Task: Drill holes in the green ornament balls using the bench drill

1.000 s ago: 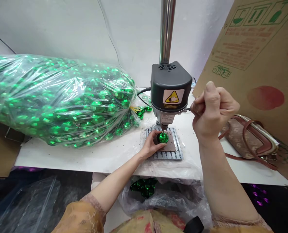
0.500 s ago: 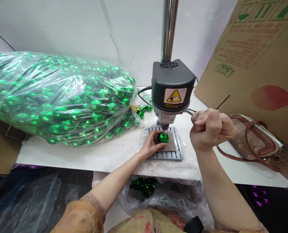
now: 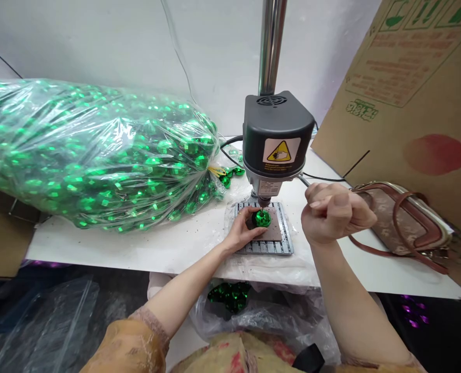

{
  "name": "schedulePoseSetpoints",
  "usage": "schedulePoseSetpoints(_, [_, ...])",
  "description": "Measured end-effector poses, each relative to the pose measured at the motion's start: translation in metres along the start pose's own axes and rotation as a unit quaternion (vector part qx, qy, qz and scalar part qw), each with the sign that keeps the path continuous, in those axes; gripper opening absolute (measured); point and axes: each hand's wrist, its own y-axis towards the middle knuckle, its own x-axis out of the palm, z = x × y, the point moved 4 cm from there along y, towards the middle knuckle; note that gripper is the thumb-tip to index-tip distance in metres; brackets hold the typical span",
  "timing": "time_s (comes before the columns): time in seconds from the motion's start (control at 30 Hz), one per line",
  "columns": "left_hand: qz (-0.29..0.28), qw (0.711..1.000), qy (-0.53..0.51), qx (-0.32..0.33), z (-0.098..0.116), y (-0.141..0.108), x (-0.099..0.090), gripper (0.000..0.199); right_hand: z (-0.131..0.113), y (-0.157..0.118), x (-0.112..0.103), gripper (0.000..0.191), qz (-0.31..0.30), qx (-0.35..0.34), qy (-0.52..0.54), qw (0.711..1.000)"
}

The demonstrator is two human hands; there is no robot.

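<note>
A black drill press [image 3: 277, 137] stands on the white table, its bit down at the top of a shiny green ball [image 3: 263, 218]. The ball sits on a square board [image 3: 275, 232] over the slotted metal base [image 3: 287, 243]. My left hand [image 3: 242, 230] grips the ball from the left, thumb in front and fingers behind. Right of the drill head, my right hand [image 3: 337, 212] is closed in a fist around the end of the metal lever [image 3: 303, 180]; the grip itself is hidden by the fingers.
A big clear bag of green balls [image 3: 98, 155] fills the left of the table. A few loose balls [image 3: 234, 173] lie by its tied end. On the right are a brown handbag [image 3: 413, 220] and a large cardboard box [image 3: 405, 103]. Green pieces [image 3: 229, 296] rest in plastic below the table edge.
My right hand has moved slightly down with the lever. The left hand and the green ball look unmoved.
</note>
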Motion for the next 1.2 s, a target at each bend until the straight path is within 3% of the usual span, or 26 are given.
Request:
schedulePoseSetpoints(0.53, [0.003,1.0,0.03,0.001,-0.004,0.0,-0.001,0.061,-0.005,-0.01,-0.002,0.041,-0.017,-0.009,0.003,1.0])
schedulePoseSetpoints(0.67, [0.008,1.0,0.014,-0.006,-0.003,0.001,0.0,0.062,-0.006,0.018,0.015,0.044,0.044,0.098,-0.024,0.994])
schedulePoseSetpoints(0.87, [0.04,0.999,0.026,0.014,0.013,-0.006,0.0,0.056,0.004,0.061,0.041,0.04,0.0,0.231,-0.061,0.971])
schedulePoseSetpoints(1.0, [0.082,0.984,0.125,0.097,0.031,-0.05,-0.008,0.047,0.006,0.063,0.041,0.041,-0.001,0.242,-0.065,0.968])
schedulePoseSetpoints(1.1, [-0.041,0.95,0.233,0.204,0.037,-0.106,-0.004,0.047,0.005,0.061,0.04,0.04,0.0,0.239,-0.063,0.969])
schedulePoseSetpoints(1.2, [-0.177,0.86,0.379,0.292,0.026,-0.165,0.001,0.041,0.005,0.06,0.04,0.039,0.001,0.237,-0.064,0.969])
